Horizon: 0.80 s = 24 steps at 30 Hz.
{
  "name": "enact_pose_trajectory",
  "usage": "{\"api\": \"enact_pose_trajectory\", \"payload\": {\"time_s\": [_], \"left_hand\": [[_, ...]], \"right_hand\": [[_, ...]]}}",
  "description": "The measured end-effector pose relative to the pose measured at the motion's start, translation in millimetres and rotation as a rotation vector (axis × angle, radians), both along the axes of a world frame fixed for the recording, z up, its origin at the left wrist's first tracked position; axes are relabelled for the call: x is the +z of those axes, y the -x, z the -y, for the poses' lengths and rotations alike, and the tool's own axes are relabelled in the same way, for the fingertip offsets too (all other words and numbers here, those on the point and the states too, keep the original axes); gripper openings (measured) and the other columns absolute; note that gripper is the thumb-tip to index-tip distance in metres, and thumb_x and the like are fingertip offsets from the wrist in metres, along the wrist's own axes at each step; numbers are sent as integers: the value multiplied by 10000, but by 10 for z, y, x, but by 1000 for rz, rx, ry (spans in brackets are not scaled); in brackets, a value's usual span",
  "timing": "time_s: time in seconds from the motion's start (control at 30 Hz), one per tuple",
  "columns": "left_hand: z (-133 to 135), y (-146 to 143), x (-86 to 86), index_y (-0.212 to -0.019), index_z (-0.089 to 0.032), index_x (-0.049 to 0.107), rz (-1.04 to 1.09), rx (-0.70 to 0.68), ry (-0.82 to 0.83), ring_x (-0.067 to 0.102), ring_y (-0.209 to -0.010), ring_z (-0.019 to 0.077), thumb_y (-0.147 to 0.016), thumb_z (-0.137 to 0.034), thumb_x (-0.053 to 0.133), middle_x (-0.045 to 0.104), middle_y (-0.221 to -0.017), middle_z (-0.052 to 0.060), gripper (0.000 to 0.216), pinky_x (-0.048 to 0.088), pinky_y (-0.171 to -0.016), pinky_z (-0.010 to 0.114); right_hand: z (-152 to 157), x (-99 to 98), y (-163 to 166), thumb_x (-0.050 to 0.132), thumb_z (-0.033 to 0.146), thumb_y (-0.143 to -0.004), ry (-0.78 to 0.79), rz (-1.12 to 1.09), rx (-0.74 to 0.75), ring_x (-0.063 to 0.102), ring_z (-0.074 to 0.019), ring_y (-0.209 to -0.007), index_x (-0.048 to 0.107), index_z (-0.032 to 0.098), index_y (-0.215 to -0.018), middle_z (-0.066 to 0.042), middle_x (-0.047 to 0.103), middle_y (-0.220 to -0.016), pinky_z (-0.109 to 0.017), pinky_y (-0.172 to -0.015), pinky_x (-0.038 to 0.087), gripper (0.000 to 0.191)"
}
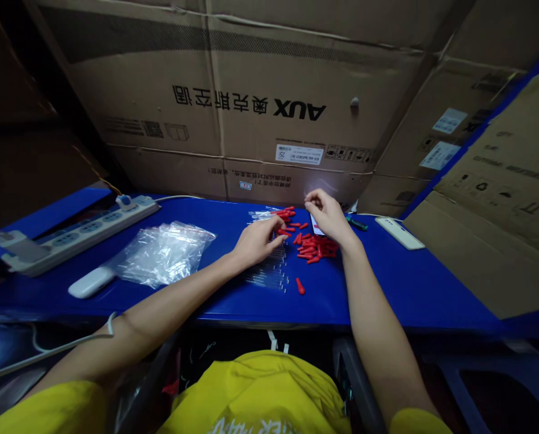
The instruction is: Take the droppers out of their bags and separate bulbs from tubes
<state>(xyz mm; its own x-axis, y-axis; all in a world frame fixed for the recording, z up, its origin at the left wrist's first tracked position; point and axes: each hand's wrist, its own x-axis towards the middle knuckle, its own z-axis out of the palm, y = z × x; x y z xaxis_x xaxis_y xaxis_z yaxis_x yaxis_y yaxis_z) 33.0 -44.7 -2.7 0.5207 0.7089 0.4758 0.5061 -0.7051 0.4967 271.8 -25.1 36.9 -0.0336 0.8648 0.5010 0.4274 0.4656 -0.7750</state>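
Note:
My left hand [259, 240] hovers over thin clear glass tubes [267, 277], with thumb and fingers closed around a red rubber dropper bulb [282, 232]. A row of these tubes lies under and in front of that hand; some at the back carry red bulbs [286, 211]. My right hand [327, 216] is raised above a phone [315, 226], its thumb and forefinger pinched together. What sits in that pinch, if anything, is too small to make out. Below the right hand lies a pile of loose red bulbs [315, 248]. One single red bulb [300, 286] rests nearer the front edge.
Clear plastic bags [165, 250] and a white oblong device [91, 281] lie on the blue table [251, 307] at left. Beyond them stands a power strip [84, 232] with plugs. A green-handled tool [357, 223] and a white slab [400, 233] are right. Cardboard [251, 126] walls the back.

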Motion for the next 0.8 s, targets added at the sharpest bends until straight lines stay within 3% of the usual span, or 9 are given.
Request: {"api": "enact_pose_trajectory", "payload": {"time_s": [0.17,0.33,0.57,0.8], "left_hand": [[-21,-48,2,-1081,-221,707,87,-62,59,704,-843,194,-971,-270,682,798,-1049,37,123,489,-781,312],[-29,-66,-4,-1118,-219,651,243,-28,109,746,-846,194,-941,-262,720,816,-1055,48,195,527,-784,311],[-92,-59,-69,-1187,-220,501,334,-21,225,768,-828,194,-906,-280,762,821,-933,31,388,507,-775,300],[-123,-48,-99,-1190,-216,508,317,-58,250,792,-957,207,-932,-212,691,841,-963,41,316,517,-903,336]], "right_hand": [[98,13,30,671,320,-924,-9,265,28,563,-175,-723,745,209,-956,-34,754,-881,-307,-689,411,137],[196,15,144,768,348,-873,181,239,190,615,-170,-739,745,194,-926,-38,759,-868,-295,-675,452,164],[247,33,210,733,244,-865,132,236,377,686,-196,-885,777,227,-1087,-39,787,-1016,-330,-815,516,227],[218,18,41,706,250,-823,219,303,316,610,-153,-677,793,192,-965,0,723,-764,-284,-669,455,176]]}}
